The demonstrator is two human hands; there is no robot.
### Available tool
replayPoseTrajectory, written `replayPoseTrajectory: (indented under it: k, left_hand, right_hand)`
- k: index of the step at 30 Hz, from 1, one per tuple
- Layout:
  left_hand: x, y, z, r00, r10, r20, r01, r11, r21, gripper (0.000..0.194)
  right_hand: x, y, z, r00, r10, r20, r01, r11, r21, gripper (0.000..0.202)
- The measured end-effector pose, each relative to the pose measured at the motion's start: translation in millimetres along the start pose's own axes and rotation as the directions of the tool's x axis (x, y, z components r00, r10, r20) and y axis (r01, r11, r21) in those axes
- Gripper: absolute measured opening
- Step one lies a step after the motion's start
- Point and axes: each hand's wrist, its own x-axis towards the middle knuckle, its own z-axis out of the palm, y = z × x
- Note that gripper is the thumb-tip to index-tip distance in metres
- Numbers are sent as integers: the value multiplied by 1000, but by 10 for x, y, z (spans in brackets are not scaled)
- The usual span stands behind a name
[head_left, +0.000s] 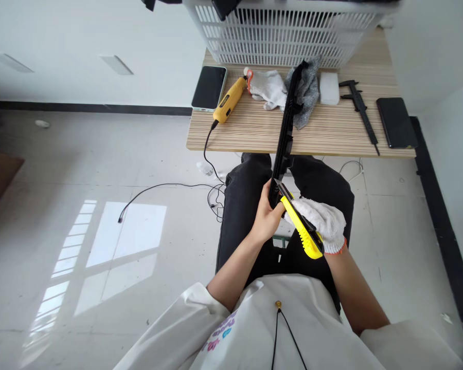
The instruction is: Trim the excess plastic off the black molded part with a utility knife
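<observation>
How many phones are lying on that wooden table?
2. One phone lies at the table's left end beside the yellow tool; the other phone lies at the right end, past the caliper. The basket could hide more.

We see a glossy pale floor (pixel 81 169) spreading wide to the left of the fingers, with a bright patch of window light (pixel 111 241) lying on it, barred by frame shadows. Beyond the fingertips stands a small wooden table (pixel 254 133) with a striped, light-toned top. A white wall (pixel 81 51) rises behind it, edged by a dark skirting strip (pixel 100 109) along its base. A black cable (pixel 165 186) trails over the floor to the left. Far right of the fingers, another dark skirting band (pixel 443 231) runs along the floor.
</observation>
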Motion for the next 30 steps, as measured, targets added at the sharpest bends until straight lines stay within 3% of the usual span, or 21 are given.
replayPoseTrajectory:
  k: [5,8,10,12,15,20,24,30]
  left_hand:
    - [0,-5,-11,1000,8,23,-8,1000,5,54]
    - [7,-13,-21,999,-25,47,26,999,-20,59]
    - [14,-12,-23,997,-53,51,56,997,-50,59]
    - [23,-4,-17,996,-79,47,83,993,-80,56]
    - [34,19,7,992,-122,39,126,981,-148,49]
    - [45,75,51,980,-183,74,196,940,-280,31]
    - [43,85,53,977,-193,94,211,944,-254,22]
    - [23,105,30,976,-194,102,207,969,-135,33]
  right_hand:
    - [30,1,1,998,36,-52,-34,999,34,44]
    - [96,8,-3,957,247,-151,-211,952,220,33]
    - [169,32,-1,874,447,-189,-333,836,436,20]
    - [282,89,14,766,635,-101,-414,607,678,12]
    - [547,246,85,676,695,245,-514,207,832,15]
    - [1088,479,272,669,627,399,-557,68,828,24]
    - [1285,426,275,570,590,571,-644,-111,757,24]
    - [1254,301,233,441,718,538,-646,-163,746,19]
